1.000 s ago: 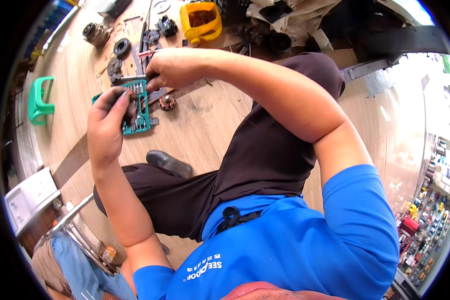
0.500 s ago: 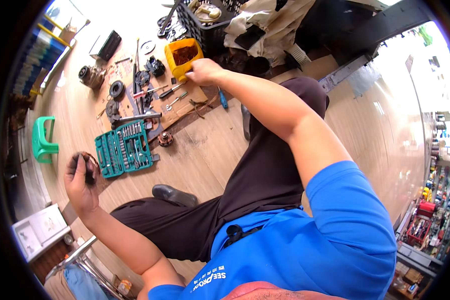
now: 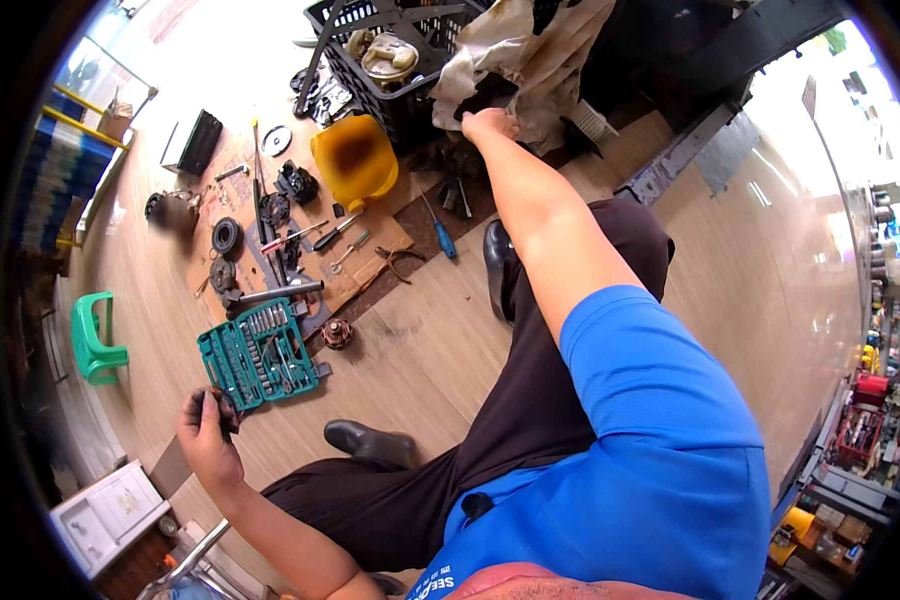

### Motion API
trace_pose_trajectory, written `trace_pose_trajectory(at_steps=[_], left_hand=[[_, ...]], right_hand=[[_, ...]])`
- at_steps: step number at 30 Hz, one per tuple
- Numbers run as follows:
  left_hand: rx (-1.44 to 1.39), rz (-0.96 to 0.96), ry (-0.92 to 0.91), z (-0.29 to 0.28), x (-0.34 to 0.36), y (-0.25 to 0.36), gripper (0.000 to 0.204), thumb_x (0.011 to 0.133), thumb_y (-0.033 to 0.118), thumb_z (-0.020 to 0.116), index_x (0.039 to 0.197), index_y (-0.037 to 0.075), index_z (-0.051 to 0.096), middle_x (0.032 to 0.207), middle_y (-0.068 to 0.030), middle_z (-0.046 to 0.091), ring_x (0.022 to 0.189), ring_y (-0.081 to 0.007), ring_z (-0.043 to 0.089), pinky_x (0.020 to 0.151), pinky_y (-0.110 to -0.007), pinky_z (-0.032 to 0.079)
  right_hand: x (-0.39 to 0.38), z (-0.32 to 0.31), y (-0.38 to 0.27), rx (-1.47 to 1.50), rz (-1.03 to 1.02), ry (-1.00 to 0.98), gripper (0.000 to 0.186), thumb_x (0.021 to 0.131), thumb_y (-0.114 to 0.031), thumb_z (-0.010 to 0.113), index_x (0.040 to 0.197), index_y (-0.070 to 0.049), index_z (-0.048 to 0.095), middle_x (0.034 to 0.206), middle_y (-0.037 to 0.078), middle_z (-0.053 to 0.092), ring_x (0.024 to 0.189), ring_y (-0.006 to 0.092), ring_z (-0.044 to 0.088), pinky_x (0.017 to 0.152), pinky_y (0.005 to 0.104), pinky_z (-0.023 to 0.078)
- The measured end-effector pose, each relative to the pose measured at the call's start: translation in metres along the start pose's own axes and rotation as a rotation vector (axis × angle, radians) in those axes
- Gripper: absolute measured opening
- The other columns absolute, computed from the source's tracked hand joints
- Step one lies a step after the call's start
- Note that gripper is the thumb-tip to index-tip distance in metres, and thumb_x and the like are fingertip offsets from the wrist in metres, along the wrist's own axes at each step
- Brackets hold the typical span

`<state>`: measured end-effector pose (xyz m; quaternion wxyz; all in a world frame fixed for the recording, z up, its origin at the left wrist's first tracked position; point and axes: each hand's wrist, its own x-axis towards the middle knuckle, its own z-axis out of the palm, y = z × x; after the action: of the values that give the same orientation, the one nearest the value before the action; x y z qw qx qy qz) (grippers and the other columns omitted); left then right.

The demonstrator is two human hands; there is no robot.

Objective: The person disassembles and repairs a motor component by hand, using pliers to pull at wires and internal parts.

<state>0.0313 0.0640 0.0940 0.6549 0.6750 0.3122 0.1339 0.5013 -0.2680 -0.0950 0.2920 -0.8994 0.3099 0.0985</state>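
My left hand (image 3: pixel 210 440) is closed around a small dark, rounded part (image 3: pixel 228 412) close to the socket set; its kind is hard to make out. The fingers hide much of it. My right arm stretches far forward, and my right hand (image 3: pixel 492 124) rests at a black piece (image 3: pixel 486 94) lying on a crumpled, stained cloth (image 3: pixel 555 85). Its fingertips are hidden, so I cannot tell whether they grip that piece. Left of this hand stands a yellow container (image 3: pixel 378 185) with something brown inside, blurred.
A green socket set (image 3: pixel 260 355) lies unfolded beside a copper-wound rotor (image 3: pixel 337 333). Tools and dark parts cover a cardboard sheet (image 3: pixel 370 240). A blue-handled screwdriver (image 3: pixel 444 238) lies nearby. Behind are a black crate (image 3: pixel 410 105) and, at left, a green stool (image 3: pixel 95 340).
My right hand has left the yellow container and moved right and away to the black piece on the cloth. My left hand, still holding the dark part, appears lower and further right.
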Motion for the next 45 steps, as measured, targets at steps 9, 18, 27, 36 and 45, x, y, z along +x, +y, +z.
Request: trace_pose_trajectory(at_steps=[9,18,27,36,45], left_hand=[[0.111,-0.014,0.073,0.022,0.002,-0.006,0.013,0.096,0.014,0.057,0.095,0.002,0.059,0.071,-0.0013,0.055,0.06,-0.0078,0.048,0.052,-0.021,0.035],[0.172,-0.018,0.054,0.029,0.004,-0.009,0.013,0.096,0.013,0.057,0.092,0.001,0.058,0.071,-0.0015,0.055,0.062,-0.0078,0.049,0.054,-0.021,0.04],[0.204,-0.02,0.026,0.029,0.005,-0.01,0.014,0.096,0.014,0.057,0.092,0.0,0.058,0.072,-0.0014,0.056,0.062,-0.0078,0.05,0.054,-0.022,0.041],[0.196,0.005,0.112,0.03,0.009,-0.02,0.015,0.096,0.016,0.057,0.093,0.001,0.06,0.075,-0.0014,0.059,0.063,-0.0082,0.053,0.057,-0.023,0.045],[0.08,0.014,0.16,0.034,0.012,-0.023,0.016,0.096,0.018,0.059,0.095,0.002,0.062,0.077,-0.0005,0.061,0.065,-0.0083,0.055,0.062,-0.023,0.047]], right_hand=[[0.038,0.023,-0.03,0.022,0.134,0.135,0.081,0.073,-0.048,0.076,0.134,-0.006,0.043,0.138,0.014,0.043,0.129,0.0294,0.042,0.104,0.0435,0.039],[0.034,0.019,-0.032,-0.013,0.09,0.168,0.057,0.083,-0.028,0.067,0.131,-0.006,0.046,0.133,0.015,0.045,0.12,0.0288,0.048,0.097,0.0393,0.044],[0.028,0.011,-0.024,-0.023,-0.007,0.11,0.087,0.073,-0.044,0.078,0.14,-0.008,0.035,0.135,0.016,0.043,0.125,0.0307,0.045,0.099,0.0414,0.044],[-0.017,0.017,-0.004,-0.028,-0.068,0.194,0.099,0.079,-0.051,0.07,0.149,-0.002,0.018,0.155,0.023,0.013,0.136,0.0375,0.031,0.107,0.049,0.033],[-0.208,0.029,-0.073,0.115,-1.059,-0.417,0.05,0.087,-0.025,0.049,0.127,0.003,0.037,0.133,0.027,0.036,0.124,0.0377,0.039,0.099,0.0462,0.036]])
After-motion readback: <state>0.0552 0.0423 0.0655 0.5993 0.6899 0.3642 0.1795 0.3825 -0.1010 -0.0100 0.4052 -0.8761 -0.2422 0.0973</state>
